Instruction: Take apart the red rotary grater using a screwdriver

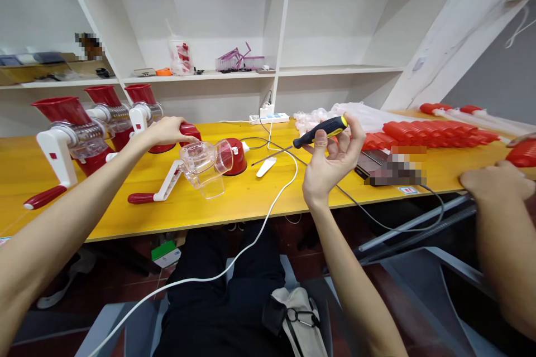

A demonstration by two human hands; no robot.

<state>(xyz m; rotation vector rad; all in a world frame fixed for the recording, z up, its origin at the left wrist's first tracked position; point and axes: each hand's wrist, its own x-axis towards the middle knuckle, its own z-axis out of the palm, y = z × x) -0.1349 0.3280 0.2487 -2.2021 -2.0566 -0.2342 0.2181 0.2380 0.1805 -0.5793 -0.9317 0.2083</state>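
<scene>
A screwdriver (pixel 320 132) with a black and yellow handle is held in my right hand (pixel 330 162), its shaft slanting down to the left above the yellow table. My left hand (pixel 170 131) grips a red plastic part (pixel 191 133) between thumb and fingers; the hand covers some of it. Just in front of that part lies a clear plastic housing (pixel 199 164), with a white crank (pixel 168 181) that ends in a red handle. A red round base (pixel 235 157) touches or stands close behind the housing. By the screwdriver's tip lies a small white flat piece (pixel 266 167).
Several red-and-white rotary graters (pixel 69 134) stand at the left. A white cable (pixel 234 259) crosses the table edge from a power strip (pixel 269 118). Red netted parts (pixel 427 133) and a dark box (pixel 379 167) lie rightward. Another person's hand (pixel 498 181) is at far right.
</scene>
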